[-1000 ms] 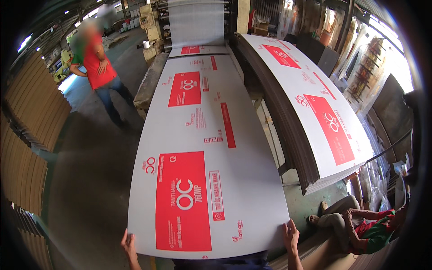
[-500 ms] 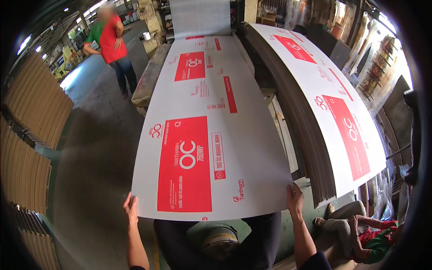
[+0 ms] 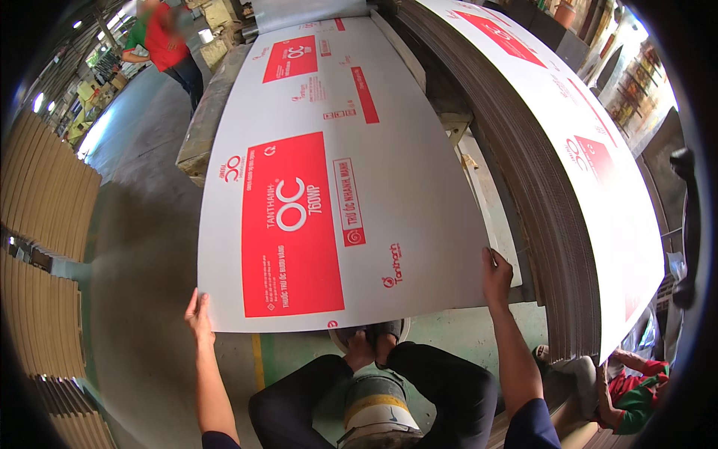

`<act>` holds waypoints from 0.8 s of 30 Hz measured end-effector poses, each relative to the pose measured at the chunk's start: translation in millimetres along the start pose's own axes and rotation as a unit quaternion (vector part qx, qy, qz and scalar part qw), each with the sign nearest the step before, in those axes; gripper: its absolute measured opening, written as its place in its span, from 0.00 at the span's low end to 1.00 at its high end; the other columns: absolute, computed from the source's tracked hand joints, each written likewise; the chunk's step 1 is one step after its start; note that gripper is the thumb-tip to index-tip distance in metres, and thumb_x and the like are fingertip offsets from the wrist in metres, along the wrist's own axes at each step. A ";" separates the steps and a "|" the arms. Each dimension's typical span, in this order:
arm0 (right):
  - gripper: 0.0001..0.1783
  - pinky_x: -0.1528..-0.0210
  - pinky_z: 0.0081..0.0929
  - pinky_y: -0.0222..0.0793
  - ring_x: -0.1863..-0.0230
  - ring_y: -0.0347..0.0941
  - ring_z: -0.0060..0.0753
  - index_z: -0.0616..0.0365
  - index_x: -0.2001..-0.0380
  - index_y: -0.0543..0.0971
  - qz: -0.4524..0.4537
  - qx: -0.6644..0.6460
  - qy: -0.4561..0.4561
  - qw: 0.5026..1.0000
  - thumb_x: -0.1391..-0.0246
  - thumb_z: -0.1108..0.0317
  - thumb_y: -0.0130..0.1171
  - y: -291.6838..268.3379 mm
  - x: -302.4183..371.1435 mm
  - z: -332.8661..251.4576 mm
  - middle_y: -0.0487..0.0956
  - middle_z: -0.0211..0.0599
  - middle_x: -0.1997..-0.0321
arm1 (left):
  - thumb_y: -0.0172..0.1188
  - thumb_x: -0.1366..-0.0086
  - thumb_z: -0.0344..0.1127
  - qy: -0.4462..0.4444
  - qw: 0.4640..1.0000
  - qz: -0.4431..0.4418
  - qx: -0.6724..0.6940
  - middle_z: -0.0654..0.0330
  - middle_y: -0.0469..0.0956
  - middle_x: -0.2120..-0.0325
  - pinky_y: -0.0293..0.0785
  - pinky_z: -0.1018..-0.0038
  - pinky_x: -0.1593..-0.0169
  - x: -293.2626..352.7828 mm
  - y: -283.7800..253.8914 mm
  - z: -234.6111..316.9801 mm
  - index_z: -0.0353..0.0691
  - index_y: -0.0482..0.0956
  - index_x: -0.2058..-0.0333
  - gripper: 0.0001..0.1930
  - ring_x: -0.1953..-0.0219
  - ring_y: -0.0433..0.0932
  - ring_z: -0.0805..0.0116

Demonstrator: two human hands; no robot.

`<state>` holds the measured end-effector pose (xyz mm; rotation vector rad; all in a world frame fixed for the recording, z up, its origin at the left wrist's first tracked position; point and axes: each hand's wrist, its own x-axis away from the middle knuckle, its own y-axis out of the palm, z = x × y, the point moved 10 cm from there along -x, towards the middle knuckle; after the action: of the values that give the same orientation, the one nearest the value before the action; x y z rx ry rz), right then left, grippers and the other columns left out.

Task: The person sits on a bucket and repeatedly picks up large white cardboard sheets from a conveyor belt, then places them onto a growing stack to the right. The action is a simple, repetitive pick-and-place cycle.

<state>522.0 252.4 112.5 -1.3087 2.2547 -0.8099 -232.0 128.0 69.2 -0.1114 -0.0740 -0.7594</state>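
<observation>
A long white cardboard sheet (image 3: 419, 217) with red printed blocks and lettering stretches away from me to a machine. My left hand (image 3: 200, 318) is closed on its near left corner, thumb on the upper face. On the right edge, a little farther up, my right hand (image 3: 496, 277) grips the board with the fingers partly hidden beneath. The sheet lies fairly flat above my knees, and its far end meets a pale roller or cover (image 3: 310, 13) on the machine.
To the right stands a tall stack of similar printed sheets (image 3: 598, 217). Piles of brown cardboard (image 3: 45, 165) line the left side. One person (image 3: 166, 45) stands at the far left; another (image 3: 636, 389) sits low at the right. A round drum (image 3: 374, 408) is between my legs.
My view has tipped downward, so my feet now show and the machine sits higher in the picture. Both hands keep their hold on the sheet.
</observation>
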 end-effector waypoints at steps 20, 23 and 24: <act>0.24 0.39 0.34 0.63 0.42 0.69 0.43 0.58 0.48 0.74 -0.046 0.078 -0.345 0.934 0.44 0.58 0.60 -123.1 -45.0 -158.2 0.74 0.46 0.44 | 0.46 0.33 0.51 -0.265 0.929 -0.226 0.124 0.66 0.74 0.72 0.70 0.69 0.64 35.3 102.0 -115.0 0.48 0.71 0.72 0.15 0.69 0.72 0.71; 0.26 0.36 0.38 0.58 0.37 0.62 0.48 0.56 0.42 0.68 0.159 0.304 -0.184 0.921 0.39 0.55 0.53 -267.2 -65.7 -66.7 0.67 0.48 0.38 | 0.53 0.37 0.44 -0.232 0.936 -0.263 -0.036 0.63 0.77 0.73 0.73 0.72 0.69 171.8 119.0 -162.3 0.46 0.76 0.67 0.10 0.73 0.76 0.70; 0.28 0.35 0.49 0.54 0.33 0.54 0.54 0.52 0.38 0.64 0.151 0.391 -0.065 0.906 0.38 0.52 0.48 -289.1 -62.7 -18.3 0.60 0.49 0.33 | 0.56 0.38 0.41 -0.334 0.899 -0.282 -0.033 0.62 0.79 0.68 0.76 0.71 0.66 216.7 123.9 -182.6 0.43 0.76 0.62 0.10 0.69 0.80 0.69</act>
<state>725.8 199.5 321.1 -0.5948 1.6596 -1.2716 15.0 46.0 -97.7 -0.4268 -0.7656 -1.2783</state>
